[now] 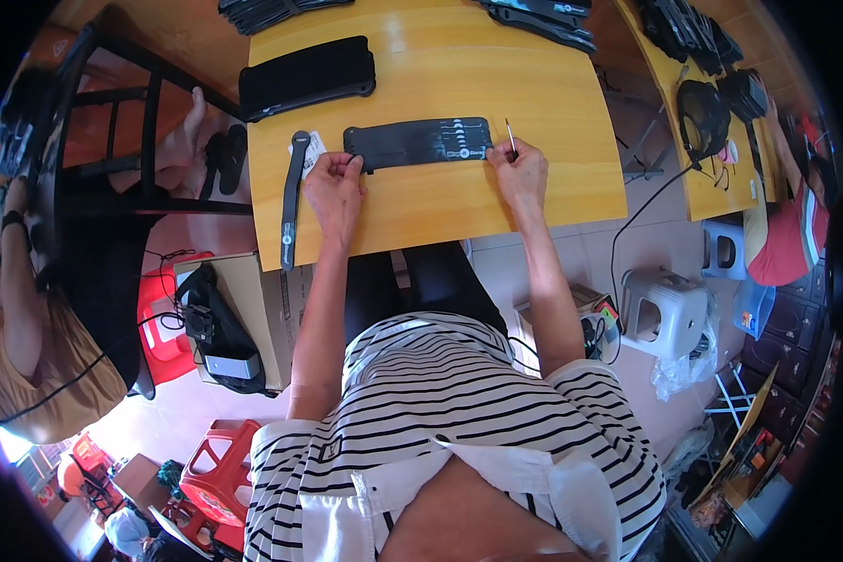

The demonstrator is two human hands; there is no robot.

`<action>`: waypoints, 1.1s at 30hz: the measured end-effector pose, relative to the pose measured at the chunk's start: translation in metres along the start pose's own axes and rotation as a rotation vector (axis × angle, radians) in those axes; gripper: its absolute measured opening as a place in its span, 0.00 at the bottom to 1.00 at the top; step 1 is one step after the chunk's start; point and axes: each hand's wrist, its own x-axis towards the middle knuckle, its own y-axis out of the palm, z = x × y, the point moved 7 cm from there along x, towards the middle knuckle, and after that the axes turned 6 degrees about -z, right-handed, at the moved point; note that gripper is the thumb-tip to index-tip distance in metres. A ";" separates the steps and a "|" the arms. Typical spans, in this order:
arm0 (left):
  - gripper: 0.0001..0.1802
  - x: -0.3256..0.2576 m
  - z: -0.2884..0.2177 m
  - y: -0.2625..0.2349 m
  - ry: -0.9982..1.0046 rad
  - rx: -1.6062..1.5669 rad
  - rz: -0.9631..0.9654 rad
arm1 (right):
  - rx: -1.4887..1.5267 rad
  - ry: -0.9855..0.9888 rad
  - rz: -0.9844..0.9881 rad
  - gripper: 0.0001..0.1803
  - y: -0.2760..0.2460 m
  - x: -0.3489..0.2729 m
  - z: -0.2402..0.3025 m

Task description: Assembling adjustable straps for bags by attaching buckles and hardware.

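A wide flat black band (398, 142) with white printing at its right end lies across the wooden table in front of me. My left hand (337, 187) pinches its lower left corner between thumb and fingers. At its right end, my right hand (520, 173) has its fingers closed round a thin pointed tool (510, 133), tip up; its exact kind is unclear. The fingertips of that hand touch the band's edge. Left of my left hand, a narrow black strap (292, 201) with a rounded end lies lengthwise, partly over a white printed slip (311, 150).
A stack of black bands (307, 77) rests at the table's far left, with more black bundles (541, 21) along the back edge. Co-workers sit left and right at other tables. A grey stool (663, 309) and a black cable (618, 245) are at right, a cardboard box (270, 318) at left.
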 end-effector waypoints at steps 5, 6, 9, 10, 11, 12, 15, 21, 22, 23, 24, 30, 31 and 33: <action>0.07 -0.001 -0.005 -0.001 0.006 0.044 -0.012 | -0.030 0.004 0.007 0.08 0.001 0.000 -0.002; 0.07 -0.001 -0.004 -0.001 0.004 0.028 -0.012 | -0.031 0.004 0.007 0.08 0.001 0.000 -0.002; 0.08 0.000 -0.003 -0.001 0.002 0.016 -0.016 | -0.036 0.003 0.004 0.08 0.001 0.001 -0.003; 0.08 0.000 -0.003 -0.001 0.004 0.020 -0.020 | -0.045 0.009 0.008 0.08 0.001 0.000 -0.003; 0.08 0.001 -0.002 -0.001 0.003 0.020 -0.019 | -0.054 0.015 0.011 0.08 0.001 0.000 -0.003; 0.08 0.001 -0.002 -0.001 0.004 0.032 -0.020 | -0.054 0.015 0.011 0.08 0.001 0.000 -0.002; 0.08 0.001 -0.001 -0.001 0.013 0.042 -0.018 | -0.054 -0.005 -0.010 0.08 0.000 -0.001 0.002; 0.07 0.001 -0.002 0.000 0.024 0.040 -0.017 | -0.063 -0.016 -0.031 0.08 0.000 0.000 -0.001; 0.07 0.001 -0.002 0.000 0.025 0.033 -0.018 | -0.074 -0.018 -0.032 0.08 0.000 0.000 -0.001; 0.07 0.001 -0.001 0.000 0.026 0.032 -0.019 | -0.084 -0.019 -0.033 0.08 0.000 0.000 -0.001; 0.07 0.001 -0.001 0.001 0.031 0.034 -0.020 | -0.084 -0.019 -0.035 0.08 0.000 0.000 -0.001; 0.06 0.000 -0.004 0.001 0.026 0.045 -0.030 | -0.101 0.009 -0.028 0.08 0.000 0.000 -0.001; 0.06 -0.001 -0.004 0.001 0.015 0.040 -0.030 | -0.105 0.010 -0.025 0.08 0.000 0.000 0.000; 0.06 -0.001 -0.006 0.001 0.025 0.045 -0.031 | -0.107 0.009 -0.023 0.08 -0.001 -0.001 0.002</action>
